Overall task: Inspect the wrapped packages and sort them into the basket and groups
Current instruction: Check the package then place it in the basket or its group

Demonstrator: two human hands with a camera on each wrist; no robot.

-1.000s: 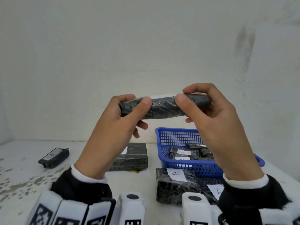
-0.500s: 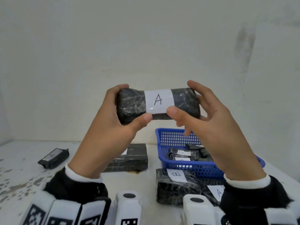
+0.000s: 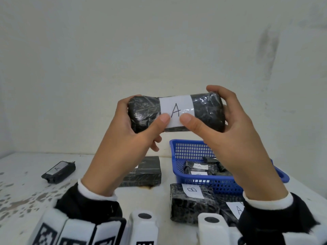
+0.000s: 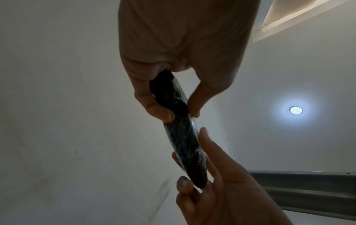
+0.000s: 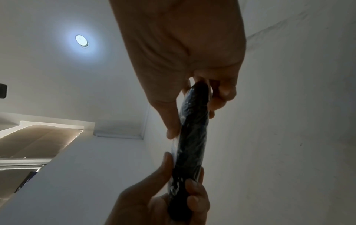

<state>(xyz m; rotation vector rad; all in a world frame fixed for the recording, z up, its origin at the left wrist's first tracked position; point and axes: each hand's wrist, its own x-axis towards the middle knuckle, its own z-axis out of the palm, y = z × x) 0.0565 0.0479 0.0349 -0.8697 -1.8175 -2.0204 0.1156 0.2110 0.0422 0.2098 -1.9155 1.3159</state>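
Both hands hold up a flat black wrapped package [image 3: 207,112] in front of the wall, its white label marked "A" facing me. My left hand [image 3: 134,124] grips its left end, thumb on the front near the label. My right hand [image 3: 217,121] grips the right end, thumb beside the left thumb. In the left wrist view the package [image 4: 183,137] shows edge-on between left hand [image 4: 173,105] and right hand [image 4: 204,179]. The right wrist view shows the package [image 5: 190,141] edge-on too. Below stands a blue basket [image 3: 191,149] with several wrapped packages inside.
On the white table lie a small package marked "A" [image 3: 59,171] at the left, a black box-shaped package [image 3: 145,171] in the middle, a package marked "B" [image 3: 192,202] and another marked "A" [image 3: 233,209] in front of the basket. The wall stands close behind.
The package has been turned from edge-on to label side facing me and raised slightly. Both thumbs have slid toward the label's lower edge.
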